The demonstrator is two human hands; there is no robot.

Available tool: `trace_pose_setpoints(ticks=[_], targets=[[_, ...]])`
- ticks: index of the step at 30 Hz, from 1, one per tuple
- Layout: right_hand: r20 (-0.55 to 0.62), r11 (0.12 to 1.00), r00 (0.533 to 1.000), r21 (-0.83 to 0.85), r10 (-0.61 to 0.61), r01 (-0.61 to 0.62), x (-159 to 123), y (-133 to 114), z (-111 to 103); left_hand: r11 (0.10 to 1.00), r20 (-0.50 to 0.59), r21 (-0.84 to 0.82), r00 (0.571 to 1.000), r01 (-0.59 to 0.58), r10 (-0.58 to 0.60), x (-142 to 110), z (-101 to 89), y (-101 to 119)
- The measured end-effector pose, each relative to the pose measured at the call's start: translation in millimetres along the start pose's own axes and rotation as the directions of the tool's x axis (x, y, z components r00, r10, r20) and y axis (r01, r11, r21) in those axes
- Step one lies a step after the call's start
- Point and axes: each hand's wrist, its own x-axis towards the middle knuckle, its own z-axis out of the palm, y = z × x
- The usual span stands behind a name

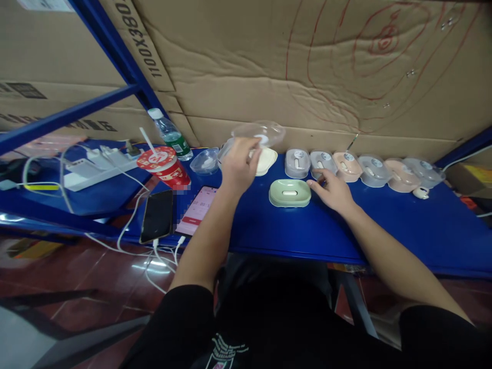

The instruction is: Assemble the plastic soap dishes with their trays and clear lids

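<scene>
Station Status: Position of Parts

Through the head camera I monitor a blue table (269, 230) set against a cardboard wall (230, 77).

Left hand (240, 164): raised near the table's far edge, fingers narrowed on a clear lid (271, 130), which is held tilted. A cream dish (265, 163) rests just beyond this hand, partly hidden by it.

Right hand (332, 192): half-wide, thumb at the right end of the green dish (290, 192). I cannot tell whether the fingertips touch the boxes behind them.

Green dish: lies flat, midway between the table's near and far edges, with a pale slot-shaped insert in its centre.

Far edge, right of the lid: six lidded boxes (373, 171), grey and peach, stand in a row toward the table's right end. A small white object (421, 192) lies in front of the row's right end.

Far edge, left side: a clear container (205, 162) stands near the left hand. Further left, I locate a red cup (165, 169) with a straw, and a bottle (172, 137) behind it.

Near left corner: a dark phone (157, 215) and a lit phone (198, 210) lie side by side, each with a white cable attached.
</scene>
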Motion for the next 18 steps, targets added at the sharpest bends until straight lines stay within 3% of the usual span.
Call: trace_pose_setpoints(ticks=[2, 5, 8, 11, 14, 18], targets=[[-0.094, 0.992, 0.994, 0.110, -0.059, 0.069, -2, 0, 2, 0.986, 0.096, -0.121, 0.987, -0.113, 0.125, -5, 7.1, 21], [-0.182, 0.970, 0.974, 0.173, -0.137, 0.169, -3, 0, 6, 0.951, 0.227, -0.269, 0.950, -0.152, 0.216, -12, 14.4, 44], [-0.292, 0.957, 0.935, 0.143, -0.202, 0.251, -4, -3, 7, 0.931, 0.289, -0.345, 0.930, -0.122, 0.229, -17, 18.0, 53], [-0.364, 0.950, 0.911, 0.159, -0.196, 0.268, -5, -4, 8, 0.945, 0.316, -0.308, 0.925, -0.111, 0.212, -18, 17.3, 54], [-0.344, 0.937, 0.929, 0.260, -0.137, 0.234, -7, -3, 11, 0.982, 0.365, -0.164, 0.919, -0.096, 0.151, -16, 13.8, 53], [-0.221, 0.917, 0.973, 0.367, -0.074, 0.153, -7, -1, 14, 0.997, 0.403, -0.070, 0.914, -0.031, 0.057, -15, 16.0, 48]])
